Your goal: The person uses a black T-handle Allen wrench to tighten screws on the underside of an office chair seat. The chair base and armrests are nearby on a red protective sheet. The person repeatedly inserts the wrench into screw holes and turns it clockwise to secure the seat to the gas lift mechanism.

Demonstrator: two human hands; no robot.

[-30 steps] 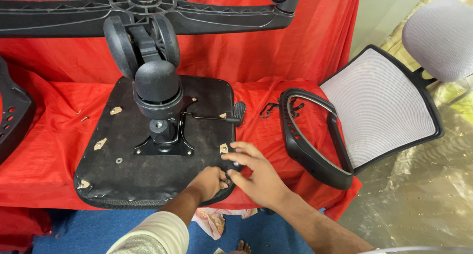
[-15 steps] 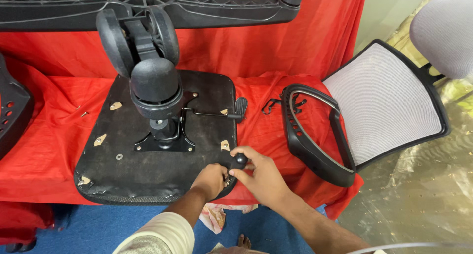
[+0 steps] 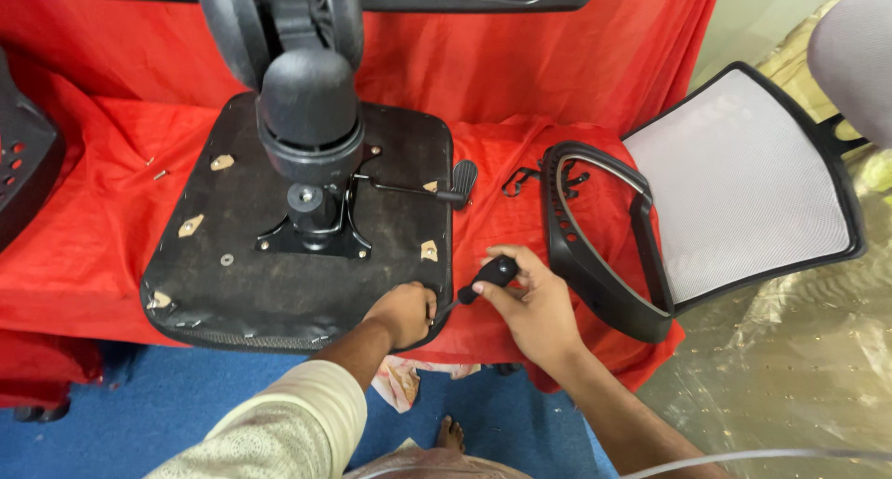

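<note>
An upturned black chair seat (image 3: 242, 284) lies on a red cloth, with its metal mechanism plate (image 3: 316, 233) and gas-lift column (image 3: 309, 117) pointing up. My left hand (image 3: 404, 314) grips the seat's front right corner. My right hand (image 3: 530, 302) is closed around the black handle of a screwdriver (image 3: 488, 276), its shaft angled down-left toward the seat's corner beside my left hand. A black lever (image 3: 437, 191) sticks out from the mechanism to the right.
A black armrest (image 3: 595, 256) and a grey mesh backrest (image 3: 743, 182) lie to the right, over the cloth's edge. The castor base (image 3: 279, 14) hangs above the seat. Loose screws (image 3: 156, 169) rest at left beside another black part (image 3: 23, 172). Blue floor lies below.
My right hand has lifted from over the seat corner and swung right, now holding the screwdriver handle out at an angle. My left hand stays on the corner. The view has shifted closer.
</note>
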